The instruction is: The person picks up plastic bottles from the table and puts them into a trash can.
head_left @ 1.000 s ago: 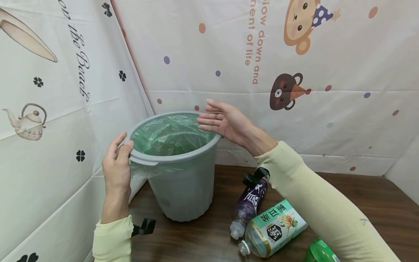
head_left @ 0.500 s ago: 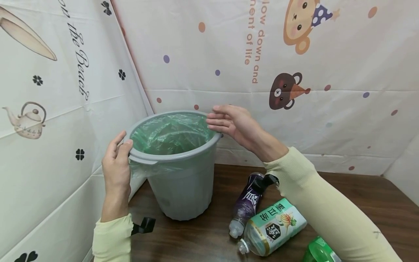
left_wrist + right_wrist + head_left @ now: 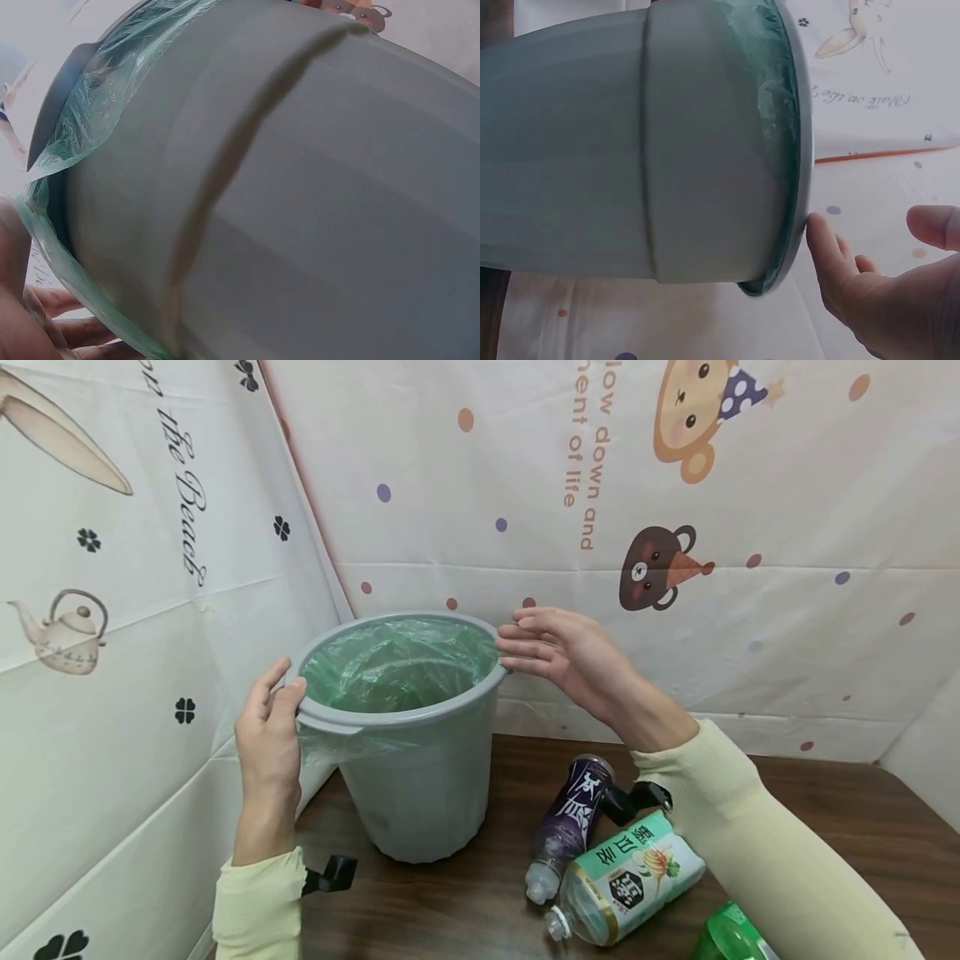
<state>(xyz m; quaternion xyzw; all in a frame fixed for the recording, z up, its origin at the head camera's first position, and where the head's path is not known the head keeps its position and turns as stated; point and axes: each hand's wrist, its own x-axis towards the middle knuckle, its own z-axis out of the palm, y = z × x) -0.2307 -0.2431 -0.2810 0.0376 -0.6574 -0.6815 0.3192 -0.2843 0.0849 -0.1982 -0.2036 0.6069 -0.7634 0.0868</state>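
Observation:
A grey plastic bin (image 3: 412, 777) with a green liner bag (image 3: 397, 664) stands on the dark wooden table (image 3: 825, 810), in the corner. My left hand (image 3: 273, 706) grips the bin's left rim, thumb on top of the lip and fingers behind it, over the liner's edge. My right hand (image 3: 540, 639) is open with straight fingers, its fingertips touching the outer right rim. The bin wall (image 3: 337, 210) and liner (image 3: 105, 90) fill the left wrist view. In the right wrist view a fingertip (image 3: 815, 225) touches the rim of the bin (image 3: 592, 150).
Three bottles lie on the table right of the bin: a purple one (image 3: 570, 818), a green-labelled tea bottle (image 3: 630, 877) and a green one (image 3: 731, 935) at the bottom edge. Printed white sheets (image 3: 787, 635) wall in the back and left.
My right hand has drawn back rightward from over the bin's mouth to its outer right rim. The left hand and the bin have stayed put.

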